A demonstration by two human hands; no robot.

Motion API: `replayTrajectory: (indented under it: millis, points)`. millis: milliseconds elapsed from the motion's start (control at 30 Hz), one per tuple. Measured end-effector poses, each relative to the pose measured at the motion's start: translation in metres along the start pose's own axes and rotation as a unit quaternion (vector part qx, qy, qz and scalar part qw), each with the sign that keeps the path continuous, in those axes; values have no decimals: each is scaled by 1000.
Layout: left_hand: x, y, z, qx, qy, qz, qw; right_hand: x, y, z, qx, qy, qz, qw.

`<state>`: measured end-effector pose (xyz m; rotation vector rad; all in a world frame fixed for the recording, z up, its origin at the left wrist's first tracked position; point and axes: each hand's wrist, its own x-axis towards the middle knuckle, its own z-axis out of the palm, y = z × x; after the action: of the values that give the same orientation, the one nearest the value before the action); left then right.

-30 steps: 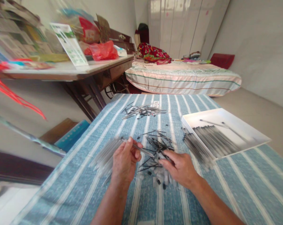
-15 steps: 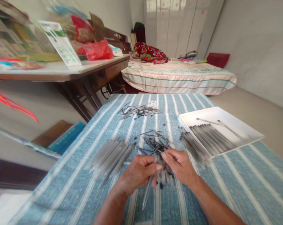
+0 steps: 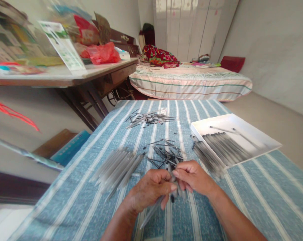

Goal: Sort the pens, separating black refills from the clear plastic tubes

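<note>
Near the table's front middle, my left hand [image 3: 155, 187] is closed around a translucent grey pen barrel [image 3: 151, 211], whose pointed end slants down to the left. Its fingertips meet those of my right hand [image 3: 191, 175], which is pinched; what it holds is too small to make out. Just beyond the hands lies a pile of thin black refills [image 3: 166, 154]. Grey barrels [image 3: 118, 167] lie side by side to the left. Partly hidden under my hands are short grey pieces and a small black cap [image 3: 172, 198].
A white tray [image 3: 254, 130] at the right holds a row of dark pens [image 3: 224, 145], with more pens [image 3: 207, 159] beside it. Farther back lies a mixed pile of thin parts [image 3: 150, 117]. A cluttered desk [image 3: 91, 72] stands left, a bed [image 3: 191, 82] behind.
The held barrel has swung so its tip points farther left. My left hand has shifted slightly right and down, and my right fingers are curled more closely beside it.
</note>
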<state>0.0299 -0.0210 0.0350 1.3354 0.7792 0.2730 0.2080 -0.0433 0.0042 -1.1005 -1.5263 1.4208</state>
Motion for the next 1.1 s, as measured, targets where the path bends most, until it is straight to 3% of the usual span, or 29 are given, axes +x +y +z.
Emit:
replayTrajectory:
  millis: [200, 433, 600, 767, 967, 1100]
  points:
    - [0, -5, -2, 0, 3, -11, 1000, 0, 4, -3, 98, -51, 18, 994]
    - [-1, -6, -4, 18, -1, -10, 1000, -1, -1, -2, 3, -2, 9, 1000]
    - [1, -8, -3, 13, 10, -12, 1000, 0, -1, -5, 61, -43, 14, 997]
    - [0, -4, -3, 21, 14, -13, 1000, 0, 0, -5, 7, -13, 23, 1000]
    - [0, -3, -3, 24, 20, -18, 999, -1, -1, -6, 54, -50, 17, 997]
    - [0, -1, -3, 35, 17, -16, 999, -1, 0, -6, 8, -20, 30, 999]
